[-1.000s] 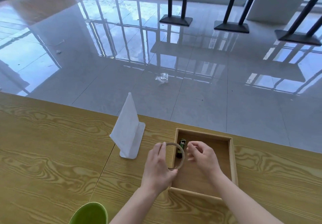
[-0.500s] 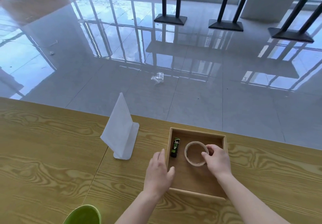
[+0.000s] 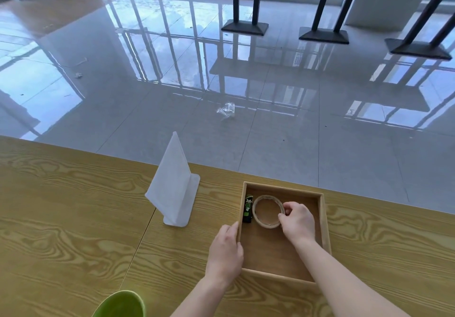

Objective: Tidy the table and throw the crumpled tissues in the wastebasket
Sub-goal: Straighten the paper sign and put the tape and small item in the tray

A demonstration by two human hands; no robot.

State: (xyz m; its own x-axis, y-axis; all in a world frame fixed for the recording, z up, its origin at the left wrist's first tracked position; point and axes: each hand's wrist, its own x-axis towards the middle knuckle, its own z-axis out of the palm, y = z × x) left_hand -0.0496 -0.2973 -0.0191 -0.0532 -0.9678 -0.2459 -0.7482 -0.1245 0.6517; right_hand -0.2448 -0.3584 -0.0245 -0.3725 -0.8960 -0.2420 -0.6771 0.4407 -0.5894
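Observation:
A square wooden tray [image 3: 324, 220] sits on the wooden table [image 3: 73, 218] near its far edge. Inside it a tape roll [image 3: 268, 211] lies flat beside a small black and green lighter [image 3: 248, 208]. My right hand [image 3: 296, 220] is inside the tray, its fingertips pinching the right rim of the tape roll. My left hand [image 3: 226, 252] rests against the tray's left wall with its fingers relaxed. No crumpled tissue shows on the table.
A white upright sign holder [image 3: 174, 188] stands left of the tray. A green rim [image 3: 120, 303], perhaps a cup, shows at the bottom edge. A crumpled clear wrapper [image 3: 226, 110] lies on the glossy floor beyond. Black table bases [image 3: 245, 27] stand far back.
The tape roll went from both hands in the air down into the tray. My left hand let go of it and moved to the tray's left wall.

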